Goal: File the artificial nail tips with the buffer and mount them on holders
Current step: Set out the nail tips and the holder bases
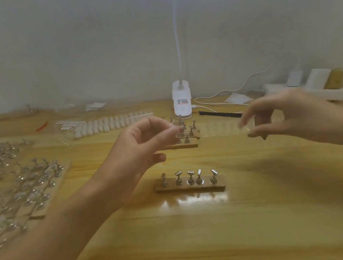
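Item 1. Lamp base (181, 100), white, clamped at the far edge of the table (263, 215). It carries a label with black and red print, too blurred to read. No other writing is legible.

Item 2. Holder strip (190, 184), a wooden bar with five upright metal holders. It lies mid-table, nearest the viewer, and the holder heads look bare.

Item 3. Second holder group (186, 134), stacked wooden bars with metal posts, just in front of the lamp base.

Item 4. Holder stock (33, 190), many metal holders on strips, crowded at the left.

Item 5. Nail tips (105, 123), pale and translucent, in long rows, far left of the lamp base. Clear tips (220, 127) lie in a row to its right.

Item 6. Black strip (220, 114), flat, beyond the clear tips.

Item 7. White cable (236, 88) and white power block (312, 92), far right.

Left hand (146, 141): raised over the table, thumb and forefinger drawn together. Whether the grip encloses anything cannot be told.

Right hand (283, 116): raised, blurred, fingers loosely curled. Its grip cannot be told either.
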### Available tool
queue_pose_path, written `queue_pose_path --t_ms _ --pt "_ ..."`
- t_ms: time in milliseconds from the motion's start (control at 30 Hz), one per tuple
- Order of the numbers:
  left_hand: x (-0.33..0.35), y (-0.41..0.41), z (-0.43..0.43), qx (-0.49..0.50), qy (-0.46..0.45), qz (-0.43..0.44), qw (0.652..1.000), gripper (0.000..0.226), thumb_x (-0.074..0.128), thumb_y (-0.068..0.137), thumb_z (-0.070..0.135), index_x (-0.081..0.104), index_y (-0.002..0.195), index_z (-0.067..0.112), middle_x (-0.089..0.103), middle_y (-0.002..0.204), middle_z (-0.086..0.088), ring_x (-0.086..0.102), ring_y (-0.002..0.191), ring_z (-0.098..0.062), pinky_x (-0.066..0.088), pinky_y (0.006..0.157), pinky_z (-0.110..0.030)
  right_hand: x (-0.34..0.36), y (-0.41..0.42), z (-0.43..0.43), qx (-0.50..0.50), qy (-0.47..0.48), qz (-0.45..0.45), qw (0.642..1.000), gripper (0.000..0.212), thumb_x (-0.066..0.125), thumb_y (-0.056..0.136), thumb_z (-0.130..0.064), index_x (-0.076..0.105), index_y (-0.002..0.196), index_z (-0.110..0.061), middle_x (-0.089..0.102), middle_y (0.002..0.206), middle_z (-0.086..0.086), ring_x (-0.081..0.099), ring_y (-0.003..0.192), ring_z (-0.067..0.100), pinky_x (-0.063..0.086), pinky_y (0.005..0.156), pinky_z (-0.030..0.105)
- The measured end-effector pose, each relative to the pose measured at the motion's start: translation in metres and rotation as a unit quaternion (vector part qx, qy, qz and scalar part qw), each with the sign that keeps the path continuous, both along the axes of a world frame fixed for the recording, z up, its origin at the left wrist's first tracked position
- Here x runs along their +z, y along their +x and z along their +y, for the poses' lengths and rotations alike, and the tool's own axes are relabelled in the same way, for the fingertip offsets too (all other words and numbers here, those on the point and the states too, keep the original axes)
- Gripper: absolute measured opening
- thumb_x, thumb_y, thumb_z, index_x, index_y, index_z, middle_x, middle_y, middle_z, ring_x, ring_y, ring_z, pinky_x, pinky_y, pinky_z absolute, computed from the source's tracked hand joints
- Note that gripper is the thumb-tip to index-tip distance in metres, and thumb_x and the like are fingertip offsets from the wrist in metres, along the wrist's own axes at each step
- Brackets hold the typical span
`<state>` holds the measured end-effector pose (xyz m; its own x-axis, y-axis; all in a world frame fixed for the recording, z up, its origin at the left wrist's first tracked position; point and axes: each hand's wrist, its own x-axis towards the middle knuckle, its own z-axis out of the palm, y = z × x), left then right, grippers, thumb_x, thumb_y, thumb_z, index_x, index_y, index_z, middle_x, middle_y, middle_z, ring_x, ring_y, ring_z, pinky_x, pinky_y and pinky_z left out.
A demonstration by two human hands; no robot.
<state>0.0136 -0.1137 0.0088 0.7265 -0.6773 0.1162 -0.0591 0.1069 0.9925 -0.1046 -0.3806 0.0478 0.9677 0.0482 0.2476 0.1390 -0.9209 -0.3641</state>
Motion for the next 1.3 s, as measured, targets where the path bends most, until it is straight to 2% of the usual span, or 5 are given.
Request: queue_pose_path --t_ms 233,500,867,1033,1300 --pt "0.006 -0.011 -0.01 -0.019 0.109 -0.129 0.985 0.02 0.076 0.065 0.048 0.074 0.076 0.031 0.059 0.063 0.014 0.047 0.059 0.0 0.039 0.053 -0.009 -0.017 0.003 0.0 -0.013 -0.071 -0.027 0.997 0.039 0.069 0.073 -0.051 0.066 0.11 -0.036 0.062 0.112 -0.016 0.058 0.107 0.007 0.044 0.099 0.034" --pt "0.017 -0.021 -0.029 -0.075 0.13 -0.145 0.978 0.028 0.077 0.064 0.055 0.075 0.078 0.031 0.043 0.08 -0.013 0.027 0.07 -0.031 0.025 0.064 -0.034 -0.012 -0.012 0.064 0.103 0.049 -0.203 0.973 0.024 0.08 0.078 -0.018 0.076 0.101 -0.012 0.065 0.087 0.002 0.067 0.078 0.011 0.058 0.07 0.023" --pt "-0.002 -0.015 -0.045 -0.05 0.148 -0.213 0.964 0.015 0.077 0.076 0.046 0.069 0.075 0.034 0.054 0.075 -0.001 0.043 0.069 -0.013 0.032 0.065 -0.025 -0.023 -0.008 0.034 0.107 0.139 -0.093 0.98 0.03 0.078 0.077 -0.03 0.072 0.106 -0.022 0.07 0.096 -0.005 0.066 0.096 0.018 0.058 0.071 0.026" --pt "-0.018 -0.014 -0.037 -0.026 0.131 -0.369 0.92 0.011 0.068 0.08 0.043 0.065 0.078 0.032 0.065 0.094 0.013 0.056 0.096 -0.007 0.037 0.077 -0.008 -0.039 0.008 -0.073 -0.124 -0.013 -0.063 0.99 0.024 0.067 0.09 -0.004 0.073 0.101 -0.025 0.064 0.104 -0.007 0.063 0.1 0.013 0.053 0.086 0.038" --pt "-0.016 -0.01 -0.032 0.008 0.11 -0.228 0.967 0.014 0.078 0.063 0.043 0.073 0.069 0.03 0.07 0.084 0.016 0.052 0.076 0.004 0.036 0.06 -0.004 -0.069 -0.007 -0.125 -0.224 -0.073 -0.052 0.971 0.016 0.075 0.085 -0.02 0.068 0.086 -0.034 0.063 0.097 -0.011 0.062 0.093 0.013 0.053 0.078 0.038"
